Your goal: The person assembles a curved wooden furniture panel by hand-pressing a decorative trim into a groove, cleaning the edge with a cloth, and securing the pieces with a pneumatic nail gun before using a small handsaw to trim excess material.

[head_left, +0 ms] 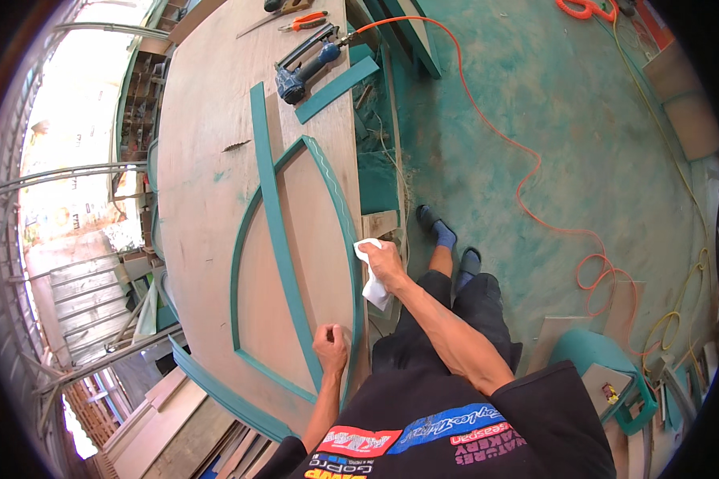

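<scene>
My right hand [385, 263] is wrapped round a white glue bottle [376, 294], beside the right-hand curve of a green pointed-arch frame [236, 295]. A thin wavy white line runs along the frame's upper right curve, from near its tip toward the bottle. A long green strip [273, 203] lies slantwise across the frame. Near the lower end of that strip my left hand [330, 347] is curled into a fist, with nothing showing in it. Whether the fist rests on the strip or hovers over it, I cannot tell.
On the wooden tabletop [200, 160] lie a blue nail gun [294, 83], a short green strip [337, 89], orange-handled pliers [305, 21] and a saw [272, 14]. An orange air hose [527, 152] trails over the floor. A teal plastic stool [583, 351] stands at the lower right.
</scene>
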`<action>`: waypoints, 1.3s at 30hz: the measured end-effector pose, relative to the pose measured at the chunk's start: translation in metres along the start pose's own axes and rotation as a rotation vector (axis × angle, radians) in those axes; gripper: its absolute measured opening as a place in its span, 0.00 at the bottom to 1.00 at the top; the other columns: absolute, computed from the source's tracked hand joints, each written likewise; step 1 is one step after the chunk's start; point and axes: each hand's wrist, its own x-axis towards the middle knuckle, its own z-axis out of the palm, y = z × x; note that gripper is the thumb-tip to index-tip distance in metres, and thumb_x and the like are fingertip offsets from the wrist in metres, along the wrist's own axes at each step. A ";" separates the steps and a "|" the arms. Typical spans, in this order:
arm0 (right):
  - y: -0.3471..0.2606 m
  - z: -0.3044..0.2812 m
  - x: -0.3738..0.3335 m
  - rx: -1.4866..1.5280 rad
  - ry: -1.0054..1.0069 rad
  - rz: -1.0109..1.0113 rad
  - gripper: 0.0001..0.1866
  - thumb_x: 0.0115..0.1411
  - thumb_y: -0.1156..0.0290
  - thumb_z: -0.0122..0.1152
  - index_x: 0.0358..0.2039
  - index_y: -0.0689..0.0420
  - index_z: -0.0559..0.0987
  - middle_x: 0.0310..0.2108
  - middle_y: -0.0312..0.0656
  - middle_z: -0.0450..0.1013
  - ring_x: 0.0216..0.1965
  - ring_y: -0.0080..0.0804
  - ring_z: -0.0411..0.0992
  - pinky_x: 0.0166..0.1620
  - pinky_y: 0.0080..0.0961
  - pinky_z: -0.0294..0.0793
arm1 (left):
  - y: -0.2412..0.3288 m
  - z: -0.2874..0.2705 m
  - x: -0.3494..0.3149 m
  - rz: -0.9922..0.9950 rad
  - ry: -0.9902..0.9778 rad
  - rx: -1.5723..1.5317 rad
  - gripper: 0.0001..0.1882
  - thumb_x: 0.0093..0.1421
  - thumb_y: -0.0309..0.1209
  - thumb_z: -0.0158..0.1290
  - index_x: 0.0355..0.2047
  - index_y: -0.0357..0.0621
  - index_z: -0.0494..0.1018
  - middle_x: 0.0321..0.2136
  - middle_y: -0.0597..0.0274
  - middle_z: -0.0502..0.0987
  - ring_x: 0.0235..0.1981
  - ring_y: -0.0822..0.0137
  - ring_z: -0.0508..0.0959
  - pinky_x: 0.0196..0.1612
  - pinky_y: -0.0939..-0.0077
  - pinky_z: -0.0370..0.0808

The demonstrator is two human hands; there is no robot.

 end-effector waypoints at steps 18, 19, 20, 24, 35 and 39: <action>0.114 -0.007 -0.091 0.129 0.012 0.066 0.17 0.59 0.61 0.60 0.25 0.65 0.80 0.19 0.42 0.74 0.18 0.31 0.71 0.22 0.34 0.67 | -0.154 -0.090 -0.039 -0.257 -0.114 -0.006 0.38 0.75 0.58 0.37 0.59 0.32 0.71 0.59 0.44 0.73 0.61 0.51 0.71 0.66 0.59 0.64; 0.117 -0.003 -0.102 0.139 -0.001 0.070 0.17 0.59 0.61 0.60 0.25 0.65 0.80 0.19 0.42 0.74 0.19 0.31 0.71 0.22 0.33 0.67 | -0.159 -0.097 -0.039 -0.288 -0.122 -0.077 0.38 0.75 0.58 0.37 0.59 0.30 0.71 0.59 0.43 0.73 0.61 0.52 0.72 0.66 0.59 0.64; 0.120 -0.005 -0.109 0.129 0.010 0.101 0.17 0.59 0.62 0.60 0.26 0.65 0.80 0.20 0.41 0.74 0.20 0.31 0.72 0.23 0.33 0.67 | -0.162 -0.103 -0.040 -0.265 -0.155 -0.089 0.39 0.75 0.58 0.37 0.57 0.29 0.72 0.58 0.42 0.74 0.61 0.53 0.72 0.66 0.59 0.65; 0.149 0.001 -0.132 0.202 0.029 0.160 0.18 0.61 0.60 0.58 0.30 0.65 0.80 0.21 0.42 0.75 0.20 0.31 0.72 0.24 0.33 0.68 | -0.183 -0.119 -0.039 -0.218 -0.167 -0.037 0.38 0.75 0.57 0.38 0.50 0.27 0.77 0.55 0.42 0.77 0.59 0.51 0.74 0.65 0.58 0.66; 0.224 0.013 -0.184 0.031 0.033 -0.012 0.18 0.60 0.60 0.57 0.29 0.65 0.80 0.20 0.44 0.75 0.20 0.34 0.73 0.24 0.35 0.69 | -0.295 -0.148 -0.064 -0.398 0.237 0.231 0.51 0.62 0.56 0.59 0.68 0.28 0.52 0.67 0.31 0.57 0.65 0.38 0.62 0.68 0.48 0.62; 0.266 0.027 -0.216 -0.011 0.059 -0.004 0.19 0.59 0.59 0.57 0.29 0.65 0.82 0.21 0.48 0.77 0.24 0.39 0.76 0.28 0.40 0.72 | -0.311 -0.135 -0.073 -0.404 0.156 0.182 0.59 0.65 0.57 0.53 0.71 0.19 0.35 0.72 0.21 0.44 0.73 0.34 0.52 0.74 0.49 0.54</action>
